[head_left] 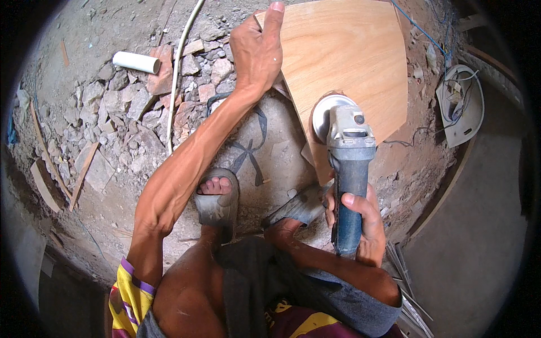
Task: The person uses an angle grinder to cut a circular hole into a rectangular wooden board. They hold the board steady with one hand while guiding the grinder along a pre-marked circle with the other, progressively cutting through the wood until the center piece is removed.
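My right hand (365, 217) is closed round the blue-grey body of an angle grinder (353, 163). The grinder's round disc (326, 117) lies over the lower left part of a light brown wooden board (349, 50), close to its edge; I cannot tell whether it touches or spins. With my left hand (257, 50) I grip the board's upper left edge, thumb on top and the other fingers curled under, partly hidden. The board has straight, angled sides and a pointed lower end near the grinder.
Broken stones and rubble (129, 101) cover the ground at left, with a white pipe piece (137, 62) and a pale hose (179, 67). A dark strap (248, 147) lies near my sandalled foot (216, 194). At right sit a white panel with wires (459, 104) and thin metal strips (403, 276).
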A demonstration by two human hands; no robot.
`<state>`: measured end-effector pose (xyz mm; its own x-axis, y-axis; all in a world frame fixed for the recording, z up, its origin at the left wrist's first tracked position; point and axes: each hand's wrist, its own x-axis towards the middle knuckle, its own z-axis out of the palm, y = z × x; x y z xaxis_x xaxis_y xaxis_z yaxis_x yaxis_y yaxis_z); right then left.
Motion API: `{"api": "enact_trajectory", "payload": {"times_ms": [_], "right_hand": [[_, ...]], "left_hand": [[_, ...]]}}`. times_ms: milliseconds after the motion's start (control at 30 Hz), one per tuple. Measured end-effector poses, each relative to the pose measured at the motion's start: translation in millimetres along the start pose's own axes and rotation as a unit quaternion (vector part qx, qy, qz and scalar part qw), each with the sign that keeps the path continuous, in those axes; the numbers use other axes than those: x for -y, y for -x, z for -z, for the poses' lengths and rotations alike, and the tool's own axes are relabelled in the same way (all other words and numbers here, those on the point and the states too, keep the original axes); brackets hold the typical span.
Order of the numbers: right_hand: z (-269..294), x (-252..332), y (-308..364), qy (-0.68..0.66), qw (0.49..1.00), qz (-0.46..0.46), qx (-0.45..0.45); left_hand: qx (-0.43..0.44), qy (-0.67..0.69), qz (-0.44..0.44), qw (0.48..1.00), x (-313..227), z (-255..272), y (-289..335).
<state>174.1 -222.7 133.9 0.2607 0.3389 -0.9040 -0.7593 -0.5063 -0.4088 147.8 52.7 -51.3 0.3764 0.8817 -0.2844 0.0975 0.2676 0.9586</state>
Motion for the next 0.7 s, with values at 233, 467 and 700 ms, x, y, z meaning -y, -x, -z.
{"api": "enact_trajectory", "payload": {"times_ms": [233, 467, 700], "right_hand": [[-1.8, -3.8, -0.9, 0.019, 0.999, 0.008, -0.029], [-1.6, -4.2, 0.8, 0.025, 0.999, 0.0, -0.032], [-0.2, -3.1, -1.2, 0.012, 1.0, 0.004, -0.004]], "left_hand": [[-0.001, -0.003, -0.001, 1.0, 3.1, 0.4, -0.4], [-0.011, -0.023, -0.015, 1.0, -0.5, -2.6, -0.3], [-0.014, 0.0, -0.001, 1.0, 5.0, -0.9, 0.5]]}}
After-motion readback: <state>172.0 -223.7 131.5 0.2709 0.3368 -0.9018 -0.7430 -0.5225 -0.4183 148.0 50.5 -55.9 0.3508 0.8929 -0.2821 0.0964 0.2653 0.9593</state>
